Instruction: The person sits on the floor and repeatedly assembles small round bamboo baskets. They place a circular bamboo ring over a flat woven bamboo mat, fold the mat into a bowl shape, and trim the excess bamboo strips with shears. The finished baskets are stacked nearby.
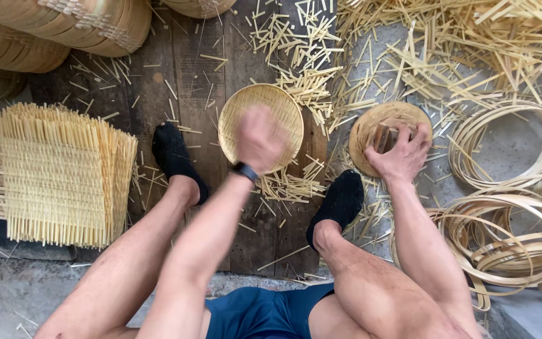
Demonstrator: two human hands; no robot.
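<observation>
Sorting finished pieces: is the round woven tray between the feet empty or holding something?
Empty as far as visible: the round woven tray shows bare weave, though the blurred left hand hides its lower part.

The left hand (260, 137), blurred, hovers over a shallow round woven bamboo basket (283, 108) that lies on dark wooden floorboards (189, 81). Whether it touches the basket cannot be told. The right hand (401, 156) grips a brownish wooden block (383, 136) resting on a flat round woven bamboo disc (389, 114). Pale cut bamboo slivers (308, 75) litter the boards. Coiled bamboo strip hoops (509, 232) lie right, a stack of square woven bamboo mats (58, 176) left.
</observation>
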